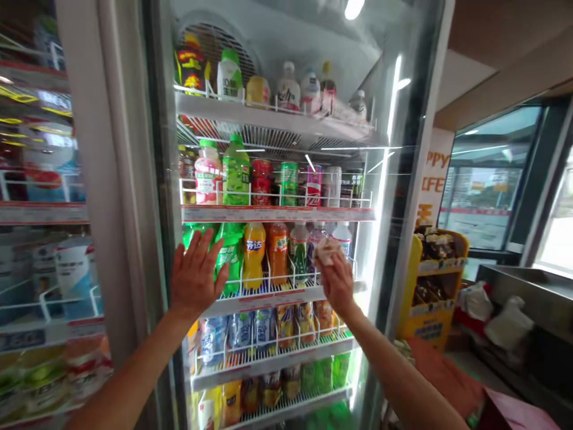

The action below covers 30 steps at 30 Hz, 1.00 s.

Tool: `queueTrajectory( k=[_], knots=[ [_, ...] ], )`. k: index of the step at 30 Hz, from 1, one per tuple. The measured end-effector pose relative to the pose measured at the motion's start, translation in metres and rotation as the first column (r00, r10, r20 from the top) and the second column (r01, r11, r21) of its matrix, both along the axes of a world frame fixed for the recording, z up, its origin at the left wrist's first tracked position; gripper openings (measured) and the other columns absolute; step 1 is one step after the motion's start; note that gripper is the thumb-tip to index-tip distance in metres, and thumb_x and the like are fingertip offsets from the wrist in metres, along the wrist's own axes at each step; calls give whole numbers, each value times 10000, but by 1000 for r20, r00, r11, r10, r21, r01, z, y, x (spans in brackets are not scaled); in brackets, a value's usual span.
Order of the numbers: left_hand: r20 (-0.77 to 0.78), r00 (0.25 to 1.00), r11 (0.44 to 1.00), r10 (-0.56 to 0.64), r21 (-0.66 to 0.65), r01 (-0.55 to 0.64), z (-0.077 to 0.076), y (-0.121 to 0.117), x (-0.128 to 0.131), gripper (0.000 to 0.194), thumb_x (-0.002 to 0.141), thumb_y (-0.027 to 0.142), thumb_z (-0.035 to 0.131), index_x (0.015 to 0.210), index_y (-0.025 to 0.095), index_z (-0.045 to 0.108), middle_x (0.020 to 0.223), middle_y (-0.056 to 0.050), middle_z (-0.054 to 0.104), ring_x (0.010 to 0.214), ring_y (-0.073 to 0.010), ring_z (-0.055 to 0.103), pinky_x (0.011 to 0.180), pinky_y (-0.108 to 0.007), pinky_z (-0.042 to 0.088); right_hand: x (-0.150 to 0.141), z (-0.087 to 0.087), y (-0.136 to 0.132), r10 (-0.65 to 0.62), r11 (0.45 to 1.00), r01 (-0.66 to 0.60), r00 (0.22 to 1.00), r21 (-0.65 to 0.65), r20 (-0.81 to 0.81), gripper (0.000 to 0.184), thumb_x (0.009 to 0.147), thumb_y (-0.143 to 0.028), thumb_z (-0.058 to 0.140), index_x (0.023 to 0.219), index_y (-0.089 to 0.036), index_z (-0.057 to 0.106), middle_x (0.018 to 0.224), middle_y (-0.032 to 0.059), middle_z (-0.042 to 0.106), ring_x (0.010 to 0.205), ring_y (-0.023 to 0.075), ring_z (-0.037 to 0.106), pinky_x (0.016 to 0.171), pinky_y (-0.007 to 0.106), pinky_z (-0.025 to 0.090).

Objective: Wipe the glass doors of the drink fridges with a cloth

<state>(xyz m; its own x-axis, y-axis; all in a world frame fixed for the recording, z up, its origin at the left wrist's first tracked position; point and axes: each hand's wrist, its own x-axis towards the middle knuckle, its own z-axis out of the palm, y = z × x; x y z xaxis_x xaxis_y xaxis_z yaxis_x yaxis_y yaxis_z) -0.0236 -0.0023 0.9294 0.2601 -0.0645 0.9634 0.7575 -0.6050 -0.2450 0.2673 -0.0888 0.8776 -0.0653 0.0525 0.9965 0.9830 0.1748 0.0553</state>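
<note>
A glass door of a lit drinks fridge stands closed before me. My left hand is flat against or just off the glass at its left side, fingers stretched upward, holding nothing. To the right, my right hand grips a crumpled pale cloth at the glass. Behind the hands, on the middle shelf, are a green bottle, a yellow soda bottle and an orange soda bottle. Part of the cloth is hidden inside my fingers.
Wire-fronted shelves hold several rows of bottles and cans. A second fridge section stands at the left, past a grey frame. At the right are a yellow display rack, plastic bags and a window.
</note>
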Motion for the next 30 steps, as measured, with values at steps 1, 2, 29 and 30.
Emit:
queueTrajectory(
  k=[1,2,29,30],
  knots=[
    [2,1000,1000,12,4,-12,0,1,1,680,811,284,528,1414,312,217,1453,-47,295,1334,-257,287,1094,-476,218,20,6,-8,-9,999,16,989,48,-145,280,839,-244,431,1034,-202,628,1061,119,629,1022,228,577,851,429,485],
    [3,1000,1000,22,12,-22,-1,1,1,688,806,283,533,1415,310,215,1453,-49,296,1332,-259,293,1091,-477,224,37,16,-16,5,996,18,964,82,-266,312,847,-264,404,1048,-159,619,969,128,641,900,221,611,767,408,511],
    [36,991,992,130,-11,-129,-7,-5,11,543,844,258,465,1368,212,331,1453,-87,300,1372,-216,197,1129,-427,130,-6,144,11,-35,996,52,972,68,-231,360,820,-243,451,1158,-191,565,1191,129,497,1113,266,461,917,449,408],
    [44,990,991,135,-27,-134,-9,-7,13,542,851,251,451,1375,205,319,1455,-92,294,1375,-216,185,1130,-432,126,-12,148,20,-53,996,66,982,65,-184,379,832,-255,440,1190,-197,550,1255,129,455,1184,288,404,959,472,368]
  ],
)
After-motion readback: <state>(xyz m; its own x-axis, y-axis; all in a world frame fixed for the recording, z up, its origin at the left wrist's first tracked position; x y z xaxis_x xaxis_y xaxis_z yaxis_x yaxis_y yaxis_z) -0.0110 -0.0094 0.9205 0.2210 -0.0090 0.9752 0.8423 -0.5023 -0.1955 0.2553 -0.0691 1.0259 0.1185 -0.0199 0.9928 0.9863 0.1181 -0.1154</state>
